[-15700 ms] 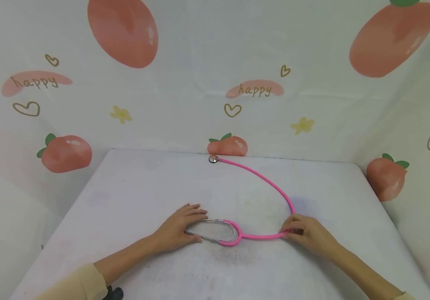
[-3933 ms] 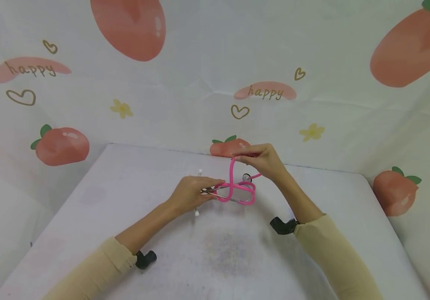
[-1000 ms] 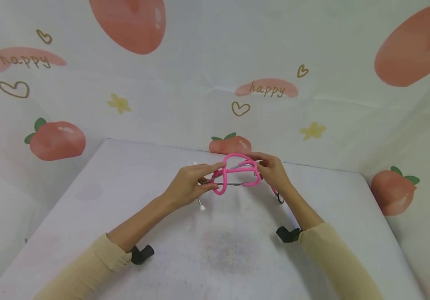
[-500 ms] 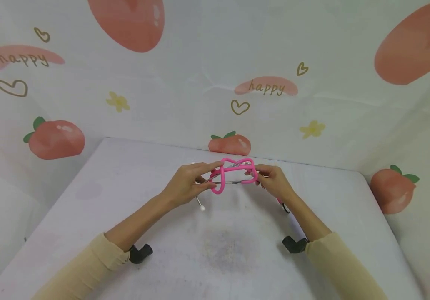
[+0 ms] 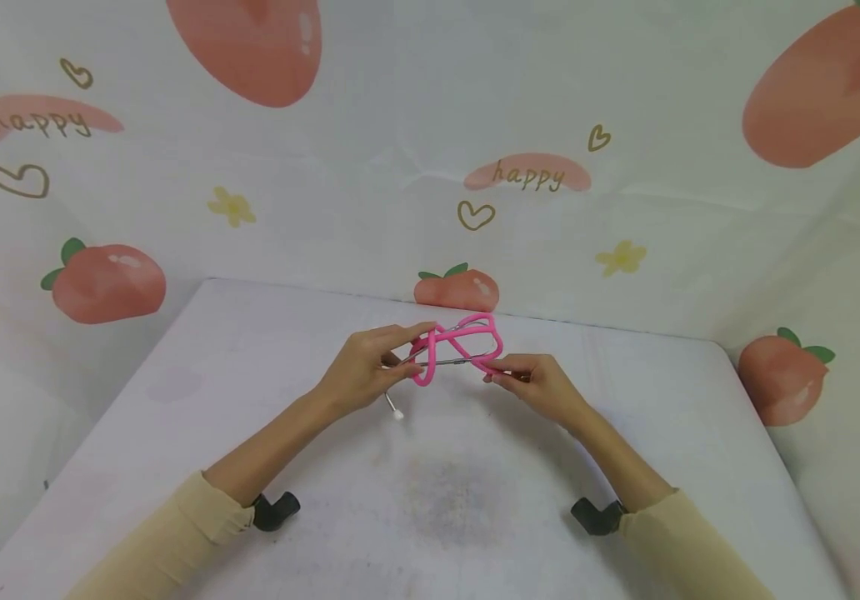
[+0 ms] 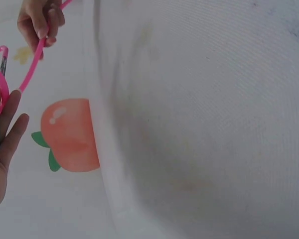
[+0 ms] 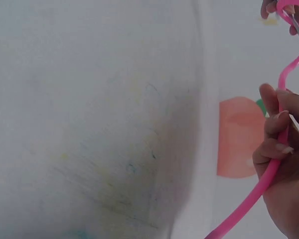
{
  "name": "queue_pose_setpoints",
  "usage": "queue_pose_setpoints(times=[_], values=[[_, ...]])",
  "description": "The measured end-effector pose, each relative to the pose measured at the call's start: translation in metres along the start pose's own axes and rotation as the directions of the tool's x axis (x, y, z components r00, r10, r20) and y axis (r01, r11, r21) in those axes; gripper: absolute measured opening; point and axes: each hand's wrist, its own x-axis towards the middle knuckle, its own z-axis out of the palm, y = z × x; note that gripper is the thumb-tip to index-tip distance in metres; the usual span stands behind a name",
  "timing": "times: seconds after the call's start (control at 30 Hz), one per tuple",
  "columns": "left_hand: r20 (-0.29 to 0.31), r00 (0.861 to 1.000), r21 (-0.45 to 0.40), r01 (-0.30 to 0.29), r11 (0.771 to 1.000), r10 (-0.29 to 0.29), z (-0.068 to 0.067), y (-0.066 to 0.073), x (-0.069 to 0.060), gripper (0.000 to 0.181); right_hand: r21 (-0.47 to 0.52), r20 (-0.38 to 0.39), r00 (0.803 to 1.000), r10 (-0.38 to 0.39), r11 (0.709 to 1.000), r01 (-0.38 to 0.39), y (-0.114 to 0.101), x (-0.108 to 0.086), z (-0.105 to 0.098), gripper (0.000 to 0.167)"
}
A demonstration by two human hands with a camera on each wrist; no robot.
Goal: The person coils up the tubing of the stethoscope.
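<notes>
Beige cloth sleeves (image 5: pixel 163 537) nearest, left and right. Farther in, right hand (image 5: pixel 546 387) pinches pink rubbery tubing (image 7: pixel 239 211) of looped pink-and-silver stethoscope (image 5: pixel 463 332), fingers curled round it; left hand (image 5: pixel 358 367) grips silver metal ear tubes (image 5: pixel 445 362). Stethoscope raised over white table (image 5: pixel 452 542), mid-far. Farthest: white peach-print backdrop (image 5: pixel 370 208).

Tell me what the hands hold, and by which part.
A pink-tubed stethoscope with silver metal ear tubes: the left hand grips those tubes and the looped pink tubing; the right hand grips the tubing further along.
</notes>
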Motion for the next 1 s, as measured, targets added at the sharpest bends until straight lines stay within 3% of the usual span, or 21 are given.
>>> queue_pose_setpoints(times=[0.3, 0.5, 0.67, 0.83, 1.0], values=[[0.021, 0.997, 0.015, 0.073, 0.997, -0.074, -0.001, -0.005, -0.004, 0.063, -0.017, 0.097, 0.995, 0.004, 1.0, -0.003, -0.004, -0.005, 0.007, 0.03], [0.04, 0.995, 0.002, 0.092, 0.996, -0.092, 0.001, -0.01, -0.006, 0.062, 0.005, 0.131, 0.991, 0.015, 1.0, -0.016, 0.014, -0.007, 0.012, 0.03], [0.068, 0.992, 0.0, 0.104, 0.995, -0.103, 0.002, -0.014, -0.007, 0.061, -0.007, 0.152, 0.988, -0.039, 0.999, 0.041, 0.024, -0.008, 0.014, 0.03], [0.111, 0.984, 0.05, 0.133, 0.99, -0.138, 0.004, -0.015, -0.009, 0.063, -0.075, 0.211, 0.97, -0.119, 0.988, 0.137, 0.022, -0.009, 0.015, 0.031], [0.128, 0.985, 0.109, 0.106, 0.988, -0.119, 0.008, -0.018, -0.009, 0.065, -0.11, 0.237, 0.955, -0.176, 0.972, 0.206, 0.016, -0.007, 0.018, 0.03]])
